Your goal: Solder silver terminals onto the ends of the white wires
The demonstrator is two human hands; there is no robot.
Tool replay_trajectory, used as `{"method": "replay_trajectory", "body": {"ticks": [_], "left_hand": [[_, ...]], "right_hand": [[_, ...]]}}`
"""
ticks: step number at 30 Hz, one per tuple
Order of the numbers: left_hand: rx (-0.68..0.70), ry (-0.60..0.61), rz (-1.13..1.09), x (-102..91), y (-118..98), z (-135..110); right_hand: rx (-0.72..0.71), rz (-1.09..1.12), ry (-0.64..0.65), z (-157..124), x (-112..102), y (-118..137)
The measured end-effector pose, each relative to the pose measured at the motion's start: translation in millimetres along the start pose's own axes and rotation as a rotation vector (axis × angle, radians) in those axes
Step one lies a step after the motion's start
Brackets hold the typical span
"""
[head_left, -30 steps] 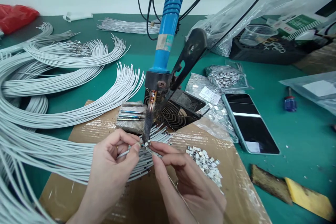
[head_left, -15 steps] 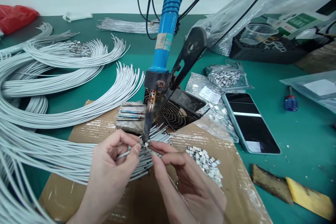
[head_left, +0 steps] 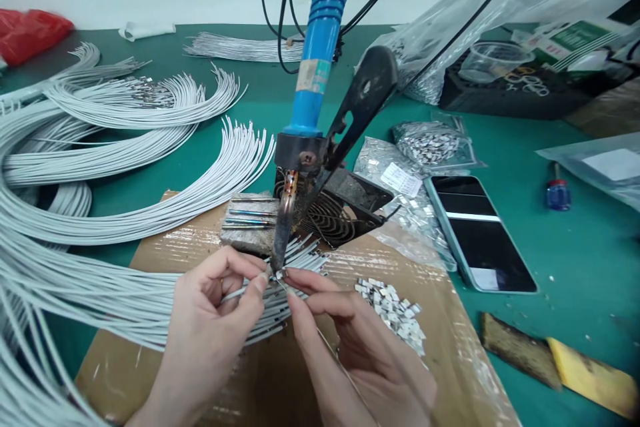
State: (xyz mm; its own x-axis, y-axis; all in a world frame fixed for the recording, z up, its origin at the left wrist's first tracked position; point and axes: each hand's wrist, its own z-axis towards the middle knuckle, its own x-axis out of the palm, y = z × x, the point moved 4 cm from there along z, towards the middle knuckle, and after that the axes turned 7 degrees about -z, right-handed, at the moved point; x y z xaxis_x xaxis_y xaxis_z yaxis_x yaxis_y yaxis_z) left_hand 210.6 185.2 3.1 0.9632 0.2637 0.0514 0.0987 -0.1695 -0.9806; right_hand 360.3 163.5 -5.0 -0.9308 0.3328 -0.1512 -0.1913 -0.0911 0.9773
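Observation:
My left hand point(head_left: 215, 320) pinches a white cable point(head_left: 233, 295) near its end, just below the soldering iron point(head_left: 281, 240). The iron, with its blue handle, is held pointing down in a black clamp, its dark tip at my fingertips. My right hand point(head_left: 360, 347) is closed on a thin solder wire point(head_left: 345, 373) that runs up past the fingers to the tip. A small white-and-metal piece point(head_left: 279, 275) sits at the right fingertips, against or close to the tip; the exact contact is too small to make out. More white cable ends point(head_left: 305, 257) lie behind my hands.
A pile of small white pieces point(head_left: 393, 313) lies on the cardboard point(head_left: 440, 340) at right. Behind the iron are a black fan point(head_left: 333, 213) and a block with metal rods point(head_left: 250, 240). Cable bundles point(head_left: 115, 227) fill the left; a phone point(head_left: 485, 233) lies right.

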Motion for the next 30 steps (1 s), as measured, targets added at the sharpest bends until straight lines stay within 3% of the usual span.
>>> {"method": "replay_trajectory", "body": {"ticks": [13, 30], "left_hand": [[-0.036, -0.08, -0.08, 4.7, -2.5, -3.7], [0.008, 0.043, 0.046, -2.4, 2.8, -0.8]], "right_hand": [[-0.038, -0.028, 0.029, 1.4, -0.9, -0.8], [-0.087, -0.008, -0.015, 1.0, -0.7, 0.1]]}}
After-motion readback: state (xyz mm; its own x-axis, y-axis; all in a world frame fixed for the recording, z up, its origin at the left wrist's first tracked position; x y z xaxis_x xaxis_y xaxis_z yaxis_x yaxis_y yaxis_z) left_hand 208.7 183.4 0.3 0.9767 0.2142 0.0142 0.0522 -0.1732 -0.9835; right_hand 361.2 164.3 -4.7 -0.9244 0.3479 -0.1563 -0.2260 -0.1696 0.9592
